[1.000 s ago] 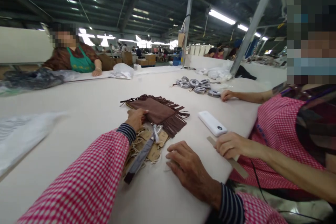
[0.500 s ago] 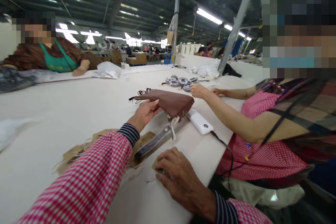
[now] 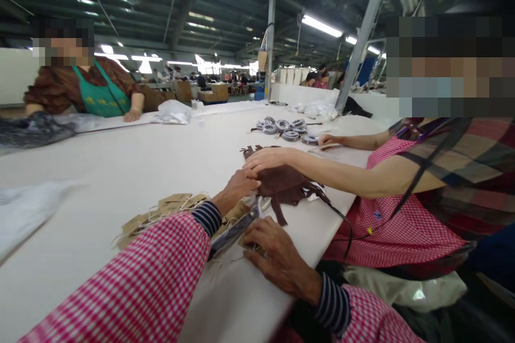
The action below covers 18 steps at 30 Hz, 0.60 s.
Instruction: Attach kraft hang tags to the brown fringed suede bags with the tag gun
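Observation:
A brown fringed bag lies over the table near its right edge. My left hand is closed at the bag's left edge, its fingertips pinching it. A co-worker's hand rests on top of the same bag, close to my fingers. My right hand is low at the table's front, with curled fingers around a tan paper tag that is partly hidden. Between my hands lies a dark strap in clear plastic. More tan tags with white strings are heaped beside my left wrist.
Coiled grey straps lie beyond the bag, by the co-worker's other hand. A black cable hangs over the table's right edge. White plastic lies at left. Another person stands across the white table.
The bag has come down from a raised, tilted position and now covers the white power bank. The co-worker's hand has moved onto it. My right hand has barely moved.

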Each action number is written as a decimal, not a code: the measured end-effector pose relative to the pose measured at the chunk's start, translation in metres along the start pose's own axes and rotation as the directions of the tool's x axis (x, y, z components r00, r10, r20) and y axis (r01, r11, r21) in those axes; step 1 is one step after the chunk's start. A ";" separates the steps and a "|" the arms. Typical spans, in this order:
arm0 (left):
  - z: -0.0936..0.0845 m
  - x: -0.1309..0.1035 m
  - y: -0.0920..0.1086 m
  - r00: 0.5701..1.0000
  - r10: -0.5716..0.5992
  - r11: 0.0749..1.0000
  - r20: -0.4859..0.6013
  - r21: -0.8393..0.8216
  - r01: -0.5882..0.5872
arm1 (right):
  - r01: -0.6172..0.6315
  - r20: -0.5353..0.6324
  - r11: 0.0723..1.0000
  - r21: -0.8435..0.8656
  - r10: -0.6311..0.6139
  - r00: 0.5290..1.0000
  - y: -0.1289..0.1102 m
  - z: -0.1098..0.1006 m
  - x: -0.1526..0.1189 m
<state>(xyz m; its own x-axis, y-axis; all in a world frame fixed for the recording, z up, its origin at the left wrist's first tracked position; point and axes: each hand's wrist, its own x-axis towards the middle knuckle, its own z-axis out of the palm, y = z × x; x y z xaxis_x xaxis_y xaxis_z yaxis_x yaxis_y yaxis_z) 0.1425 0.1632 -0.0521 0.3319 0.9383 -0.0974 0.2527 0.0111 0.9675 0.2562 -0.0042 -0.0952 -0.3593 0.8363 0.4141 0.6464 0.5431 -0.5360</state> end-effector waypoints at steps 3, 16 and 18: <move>-0.010 -0.017 0.017 0.992 0.116 0.984 0.052 0.132 -0.122 | 0.018 -0.022 1.000 0.020 -0.017 1.000 0.003 0.001 0.001; -0.207 -0.159 -0.025 0.976 0.219 0.578 -0.013 0.807 -0.119 | -0.028 -0.036 0.999 -0.027 0.027 0.999 0.015 0.004 0.003; -0.235 -0.179 -0.060 0.962 0.270 0.524 -0.047 0.845 -0.106 | -0.060 -0.010 0.997 -0.041 0.059 0.998 0.018 0.005 0.005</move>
<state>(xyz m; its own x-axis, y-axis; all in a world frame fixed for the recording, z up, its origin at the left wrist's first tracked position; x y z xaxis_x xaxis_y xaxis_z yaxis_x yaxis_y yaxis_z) -0.1456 0.0763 -0.0374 0.3450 0.9216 0.1779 0.8652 -0.3858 0.3203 0.2624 0.0104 -0.1062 -0.3133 0.8662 0.3893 0.6936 0.4887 -0.5292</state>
